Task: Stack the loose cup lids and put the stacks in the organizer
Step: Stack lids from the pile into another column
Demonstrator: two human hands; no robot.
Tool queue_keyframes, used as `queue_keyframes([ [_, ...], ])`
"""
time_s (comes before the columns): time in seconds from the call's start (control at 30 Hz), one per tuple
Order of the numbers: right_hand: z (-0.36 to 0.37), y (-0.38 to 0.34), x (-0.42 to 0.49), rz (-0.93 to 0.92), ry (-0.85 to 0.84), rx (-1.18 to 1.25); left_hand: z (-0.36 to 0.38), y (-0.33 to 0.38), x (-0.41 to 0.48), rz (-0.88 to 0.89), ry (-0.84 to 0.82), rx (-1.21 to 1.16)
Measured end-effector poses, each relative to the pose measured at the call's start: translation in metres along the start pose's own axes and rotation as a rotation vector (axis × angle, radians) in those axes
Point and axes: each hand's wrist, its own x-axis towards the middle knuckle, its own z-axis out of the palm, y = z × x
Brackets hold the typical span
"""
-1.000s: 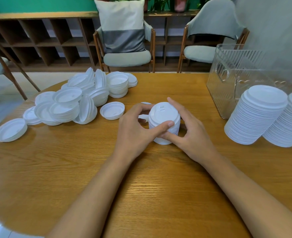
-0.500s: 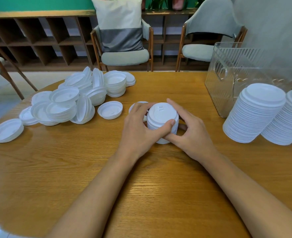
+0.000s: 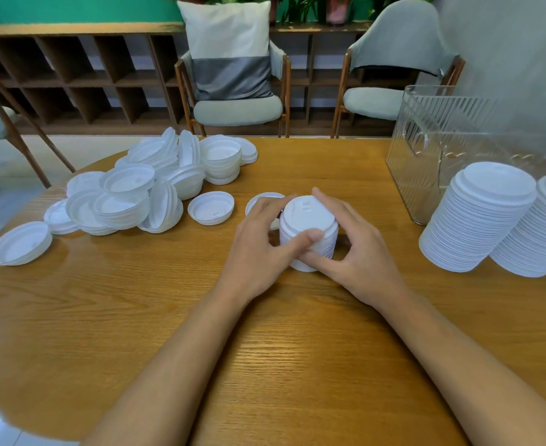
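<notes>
Now lid stack [image 3: 307, 220] upright, tops up, both hands' grip around.

Wood across the counter [image 3: 104, 317], honey-toned, clear grain, soft satin sheen. The loose lids [image 3: 130, 201] at ten o'clock, the short stack [image 3: 307, 215] at centre and the tall stacks [image 3: 477, 217] at three o'clock are all smooth white plastic, matt with a faint shine. At two o'clock the organizer [image 3: 442, 133] is clear, glossy, ribbed plastic; at twelve o'clock the chair [image 3: 238, 111] shows matt cloth on a smooth wood frame.
</notes>
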Motion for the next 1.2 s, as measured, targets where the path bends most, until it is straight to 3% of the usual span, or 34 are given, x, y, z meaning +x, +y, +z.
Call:
queue_keyframes([
  [0.1, -0.002, 0.000, 0.001, 0.007, 0.019, -0.018, -0.014, -0.004, 0.001, -0.036, 0.085, -0.029],
  [0.17, -0.005, 0.002, 0.001, 0.030, 0.060, -0.019, -0.015, -0.012, 0.004, -0.036, 0.146, 0.113],
  [0.27, -0.009, 0.005, 0.002, 0.059, 0.127, -0.046, -0.012, -0.028, 0.005, -0.033, 0.105, 0.358],
  [0.53, -0.009, 0.006, 0.003, 0.070, 0.130, -0.051, -0.014, -0.024, 0.004, -0.071, 0.106, 0.355],
  [0.87, -0.007, 0.003, 0.002, 0.104, 0.153, -0.013, -0.017, -0.003, -0.001, 0.027, 0.311, 0.054],
  [0.97, -0.008, 0.003, 0.002, 0.118, 0.148, -0.009, -0.024, 0.002, 0.001, -0.080, 0.349, -0.259],
  [1.1, -0.008, 0.000, 0.002, 0.112, 0.109, 0.030, -0.028, 0.006, 0.006, -0.297, 0.228, -0.689],
  [1.2, -0.005, -0.003, 0.001, 0.072, 0.070, 0.047, -0.022, 0.009, 0.005, -0.298, 0.135, -0.690],
])
